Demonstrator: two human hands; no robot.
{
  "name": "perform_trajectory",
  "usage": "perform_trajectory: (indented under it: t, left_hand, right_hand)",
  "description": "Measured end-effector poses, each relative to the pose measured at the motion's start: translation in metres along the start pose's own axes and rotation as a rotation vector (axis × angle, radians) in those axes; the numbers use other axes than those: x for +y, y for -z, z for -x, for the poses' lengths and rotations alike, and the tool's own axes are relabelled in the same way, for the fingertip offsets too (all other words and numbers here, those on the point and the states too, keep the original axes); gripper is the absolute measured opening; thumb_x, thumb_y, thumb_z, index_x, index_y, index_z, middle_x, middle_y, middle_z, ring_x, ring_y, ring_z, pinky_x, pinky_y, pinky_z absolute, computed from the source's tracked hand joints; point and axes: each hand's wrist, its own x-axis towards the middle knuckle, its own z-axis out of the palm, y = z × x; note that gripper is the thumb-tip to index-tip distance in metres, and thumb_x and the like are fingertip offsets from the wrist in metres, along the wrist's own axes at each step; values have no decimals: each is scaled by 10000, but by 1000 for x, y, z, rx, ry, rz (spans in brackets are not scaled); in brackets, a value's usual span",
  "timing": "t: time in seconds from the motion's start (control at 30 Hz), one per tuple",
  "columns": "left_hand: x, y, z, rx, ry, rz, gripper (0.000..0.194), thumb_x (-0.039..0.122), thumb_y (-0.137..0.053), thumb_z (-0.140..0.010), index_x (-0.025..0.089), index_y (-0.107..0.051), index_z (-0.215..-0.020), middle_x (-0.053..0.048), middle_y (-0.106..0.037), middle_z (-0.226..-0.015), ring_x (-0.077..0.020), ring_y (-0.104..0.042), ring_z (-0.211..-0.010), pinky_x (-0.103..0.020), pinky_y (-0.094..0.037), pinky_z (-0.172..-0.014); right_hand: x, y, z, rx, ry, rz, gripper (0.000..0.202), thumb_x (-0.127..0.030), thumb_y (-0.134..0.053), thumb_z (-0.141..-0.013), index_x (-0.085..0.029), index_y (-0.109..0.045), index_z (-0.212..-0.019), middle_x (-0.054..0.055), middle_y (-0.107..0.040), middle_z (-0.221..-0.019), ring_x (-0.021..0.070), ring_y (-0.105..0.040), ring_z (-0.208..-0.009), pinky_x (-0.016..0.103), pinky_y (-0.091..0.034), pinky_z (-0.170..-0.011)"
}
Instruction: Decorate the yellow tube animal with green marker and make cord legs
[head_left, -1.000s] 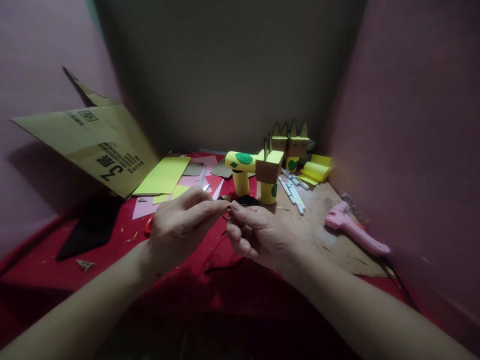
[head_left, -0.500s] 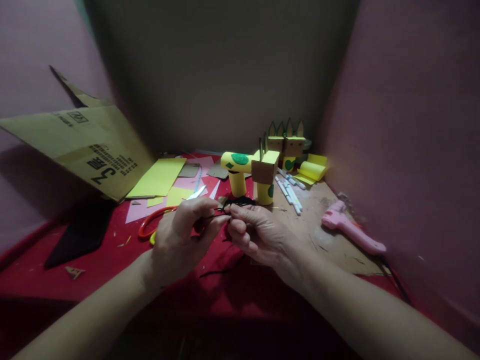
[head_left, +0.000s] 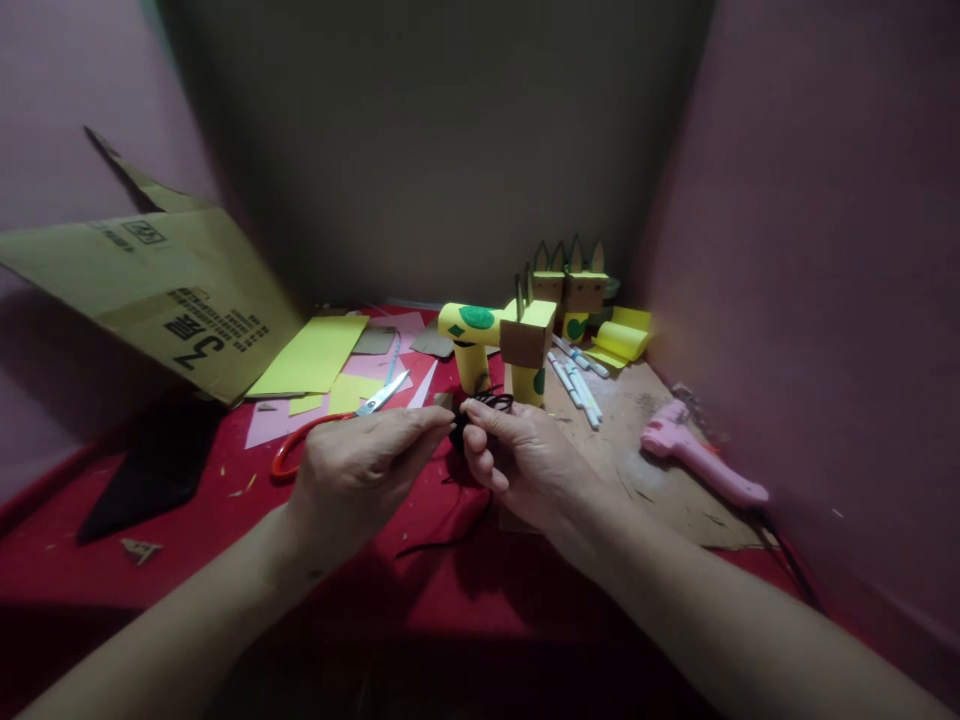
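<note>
Both hands meet over the red table, pinching a thin black cord (head_left: 493,398) bunched in loops between and behind the fingertips. My left hand (head_left: 367,455) is closed, thumb against forefinger, on the cord's left side. My right hand (head_left: 517,450) grips it between thumb and forefinger, the other fingers curled. A loose cord end trails down onto the table below the hands. Just behind stands a yellow paper-tube giraffe figure (head_left: 471,322) with green spots and a cardboard head. Red-handled scissors (head_left: 382,392) lie open-bladed by my left hand, their handle partly hidden.
A large cardboard box piece (head_left: 217,310) leans at the left beside yellow card (head_left: 311,355) and pink paper scraps. Several markers (head_left: 576,390) and a pink glue gun (head_left: 701,455) lie on a cardboard sheet (head_left: 622,450) at right. Similar spotted figures (head_left: 574,292) stand behind.
My left hand's fingers have closed together and turned over toward the right fingertips. The cord loops behind the hands show more now. The view has shifted slightly.
</note>
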Motion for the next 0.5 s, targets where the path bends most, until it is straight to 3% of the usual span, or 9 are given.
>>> perform_trajectory:
  t: [0.27,0.5]
  left_hand:
    - [3,4,-4,-122,441,236,111,223,-731,-848,244,-810,-921,-19,-841,-911,-194,-784,-739,-285,-650,-727]
    - [-2,14,-15,-141,619,294,96,294,-728,-785,249,-812,-791,5,-816,-747,-175,-727,-665,-244,-573,-610]
  right_hand:
    - [4,2,0,-26,106,114,256,-326,-813,-726,-166,-614,-744,-68,-619,-535,31,-486,-390,134,-298,-353]
    - [2,5,-5,-40,111,48,234,-264,-786,-722,-185,-569,-756,-71,-628,-537,38,-485,-367,137,-296,-324]
